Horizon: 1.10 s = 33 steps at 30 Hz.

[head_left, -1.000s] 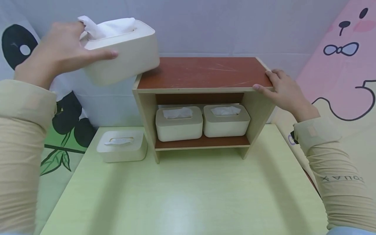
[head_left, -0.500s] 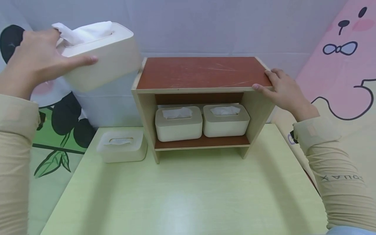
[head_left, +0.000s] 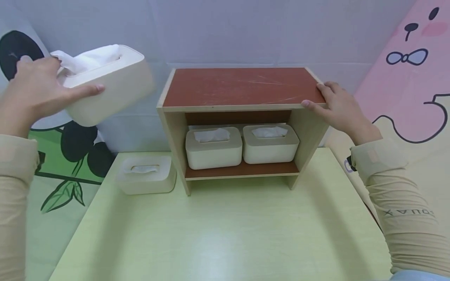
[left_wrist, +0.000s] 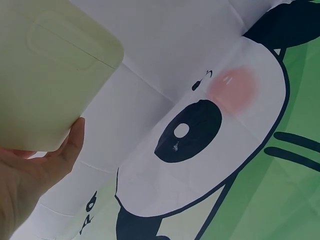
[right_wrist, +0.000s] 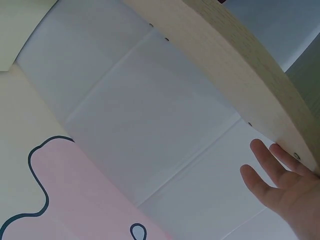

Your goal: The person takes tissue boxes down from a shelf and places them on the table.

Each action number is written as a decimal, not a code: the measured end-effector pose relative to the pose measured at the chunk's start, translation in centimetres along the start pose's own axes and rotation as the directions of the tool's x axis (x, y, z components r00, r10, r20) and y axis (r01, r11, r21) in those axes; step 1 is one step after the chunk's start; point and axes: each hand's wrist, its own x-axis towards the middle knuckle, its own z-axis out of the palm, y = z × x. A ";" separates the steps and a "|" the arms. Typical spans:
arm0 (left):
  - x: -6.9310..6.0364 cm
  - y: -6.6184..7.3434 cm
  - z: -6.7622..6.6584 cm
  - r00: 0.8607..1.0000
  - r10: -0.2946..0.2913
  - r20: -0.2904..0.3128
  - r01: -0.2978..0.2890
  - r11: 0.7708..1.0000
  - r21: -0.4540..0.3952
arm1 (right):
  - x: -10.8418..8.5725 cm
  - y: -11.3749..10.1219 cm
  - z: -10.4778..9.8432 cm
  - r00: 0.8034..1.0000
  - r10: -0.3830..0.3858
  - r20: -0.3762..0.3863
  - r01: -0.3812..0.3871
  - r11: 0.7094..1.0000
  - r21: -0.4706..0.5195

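Note:
High at the left in the head view, my left hand (head_left: pixel 38 89) grips a white tissue box (head_left: pixel 114 89) by its end, thumb along its front. A tissue sticks out of its top, and the box tilts clear of the table. Its pale underside (left_wrist: pixel 60 95) shows in the left wrist view. My right hand (head_left: pixel 346 111) rests on the top right corner of a small wooden shelf (head_left: pixel 242 89) with a red-brown top. In the right wrist view, loosely extended fingers (right_wrist: pixel 267 160) lie against the shelf's side panel (right_wrist: pixel 225 60).
Inside the shelf stand two more tissue boxes, a left one (head_left: pixel 214 156) and a right one (head_left: pixel 272 153), side by side. Another tissue box (head_left: pixel 151 185) sits on the pale table (head_left: pixel 211 226), left of the shelf. A cartoon-printed cloth (head_left: pixel 225 31) hangs behind.
My left hand has carried the tissue box leftward off the shelf's top left edge, then lower beside it. The right hand has stayed on the shelf's corner.

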 end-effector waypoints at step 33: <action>-2.4 -3.7 10.1 0.981 0.189 -0.029 -0.191 0.981 -0.047 | 0.9 -0.3 0.6 0.999 0.038 -0.018 -0.039 0.999 -0.002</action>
